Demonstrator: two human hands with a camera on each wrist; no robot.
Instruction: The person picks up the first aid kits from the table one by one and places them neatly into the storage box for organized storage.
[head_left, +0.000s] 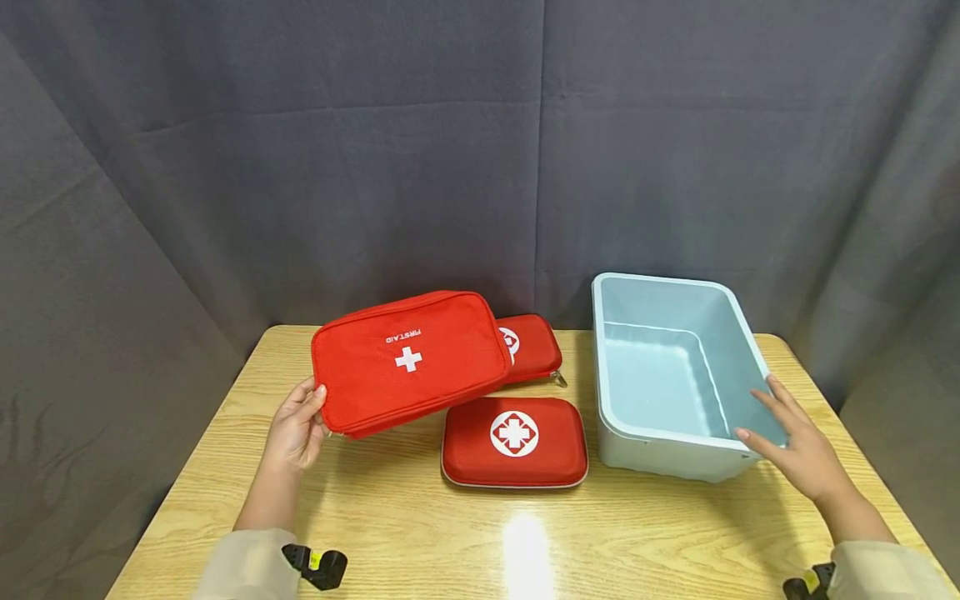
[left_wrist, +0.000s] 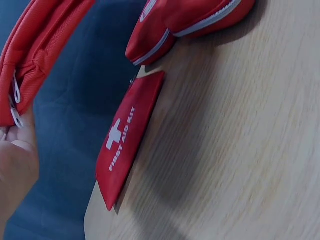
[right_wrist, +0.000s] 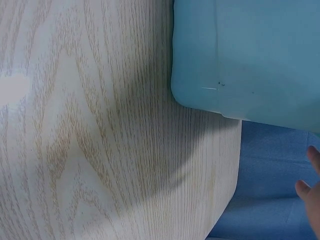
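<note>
My left hand point(head_left: 296, 425) pinches the left end of a large red first aid bag point(head_left: 408, 367) with a white cross, thumb on its front face. The bag is held tilted above the table. In the left wrist view, two zipper pulls hang at the end of the bag point(left_wrist: 37, 60), close to the left hand point(left_wrist: 19, 160). Fingers spread, my right hand point(head_left: 798, 450) is at the front right corner of a light blue plastic bin point(head_left: 671, 446); whether it touches the rim I cannot tell. The right wrist view catches only some fingertips point(right_wrist: 302, 190) near the bin point(right_wrist: 260, 60).
A hard red first aid case point(head_left: 480, 450) lies left of the bin on the wooden table point(head_left: 420, 542). Behind it sits another red case point(head_left: 536, 346), partly covered by the held bag. A flat red pouch point(left_wrist: 130, 137) shows in the left wrist view. Grey curtain point(head_left: 420, 167) hangs behind.
</note>
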